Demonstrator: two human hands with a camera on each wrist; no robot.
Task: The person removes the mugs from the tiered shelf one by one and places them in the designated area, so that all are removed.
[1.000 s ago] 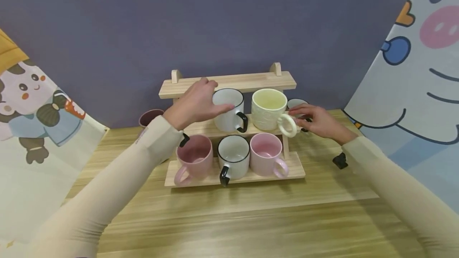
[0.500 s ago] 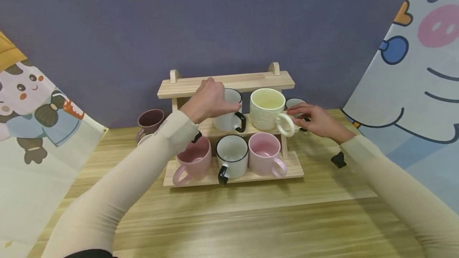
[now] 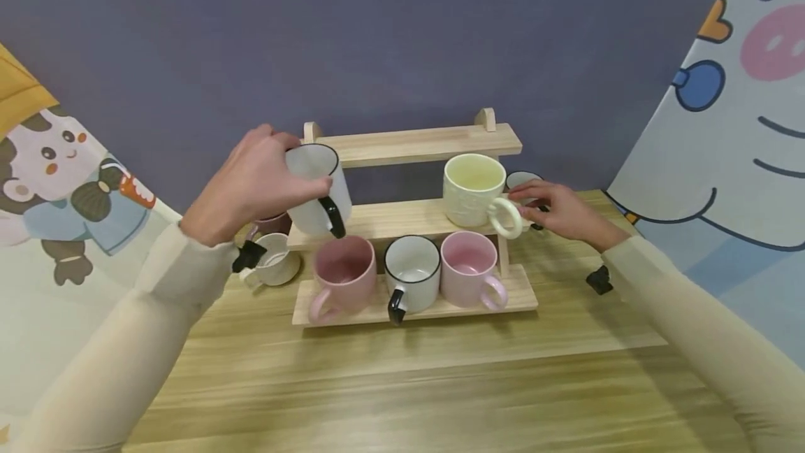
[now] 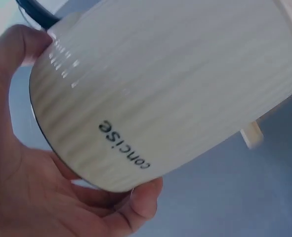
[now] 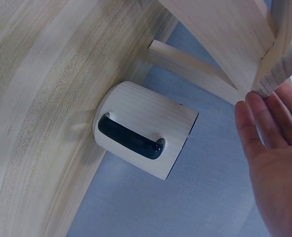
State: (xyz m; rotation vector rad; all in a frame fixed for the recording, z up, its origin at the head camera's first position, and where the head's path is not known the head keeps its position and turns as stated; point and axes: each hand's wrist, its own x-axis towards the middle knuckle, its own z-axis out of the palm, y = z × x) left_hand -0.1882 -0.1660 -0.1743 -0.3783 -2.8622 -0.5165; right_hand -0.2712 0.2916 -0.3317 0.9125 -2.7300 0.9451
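My left hand [image 3: 254,184] grips a white mug [image 3: 321,194] with a black rim and black handle, held raised and tilted over the left end of the rack's middle shelf. The left wrist view shows the lettering "concise" on this mug [image 4: 160,98], with thumb and fingers around its rim end. My right hand [image 3: 560,212] pinches the right end of the wooden mug rack [image 3: 396,219], beside a pale yellow mug [image 3: 473,194] with a ring handle. In the right wrist view my fingers [image 5: 257,118] lie against the board end; the thumb is mostly hidden.
On the bottom shelf stand a dark pink mug [image 3: 344,271], a white black-rimmed mug [image 3: 411,285] and a light pink mug [image 3: 468,282]. A small white cup [image 3: 277,264] is left of the rack. Another white mug [image 5: 141,128] with a black handle stands at the right.
My left hand has taken hold of the white mug on the middle shelf, lifted it and moved it left, tilting it. My right hand has stayed at the rack's end.
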